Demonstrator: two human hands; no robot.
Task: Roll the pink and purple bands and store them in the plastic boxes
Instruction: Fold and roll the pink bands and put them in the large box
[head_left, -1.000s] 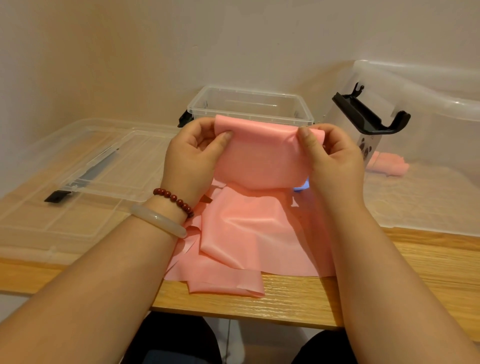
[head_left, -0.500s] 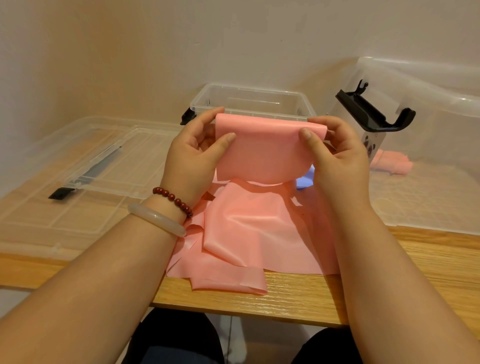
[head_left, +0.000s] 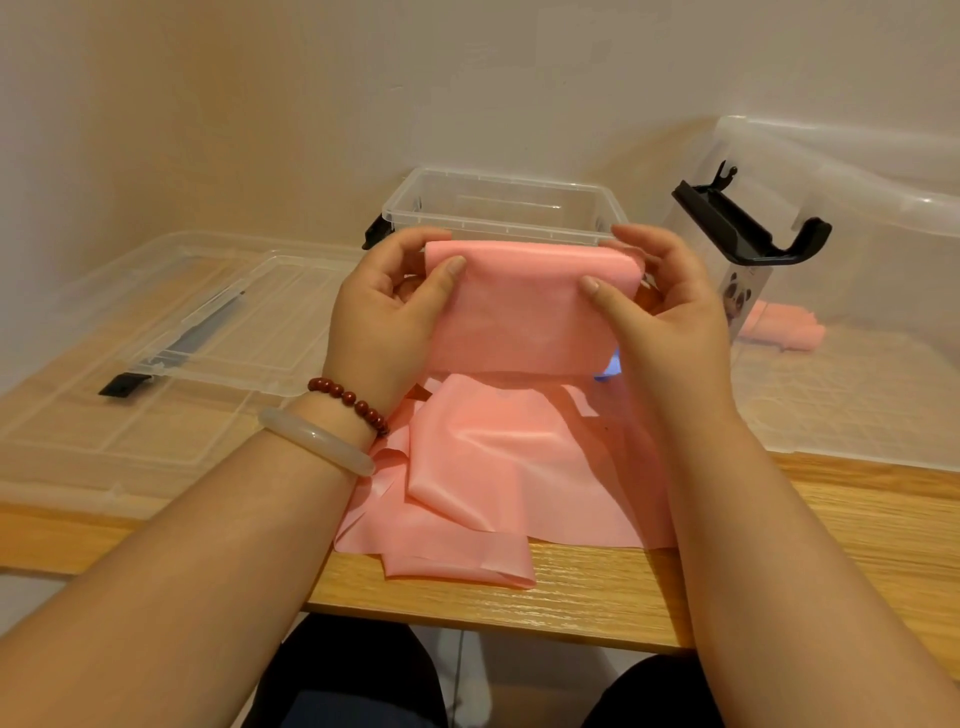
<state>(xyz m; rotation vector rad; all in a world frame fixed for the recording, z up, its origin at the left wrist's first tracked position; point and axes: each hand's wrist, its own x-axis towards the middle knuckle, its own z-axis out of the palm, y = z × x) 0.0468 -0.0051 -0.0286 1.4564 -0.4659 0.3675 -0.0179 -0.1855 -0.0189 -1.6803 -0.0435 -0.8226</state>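
Both hands lift the pink band (head_left: 524, 306) above the table's (head_left: 857, 525) front edge. Left hand (head_left: 384, 312) and right hand (head_left: 670, 306) each pinch a top corner, thumb in front, fingers curled behind. Loose band pools below. Small clear box (head_left: 498, 208) just behind; large clear box (head_left: 852, 249) at right edge.

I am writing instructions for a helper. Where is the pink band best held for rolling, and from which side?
Grip the pink band at both ends of its raised top edge, coming from left and right, as the left hand and right hand do, thumbs on its near face. It is a wide, limp sheet hanging to the table; one middle grip would likely let it sag.
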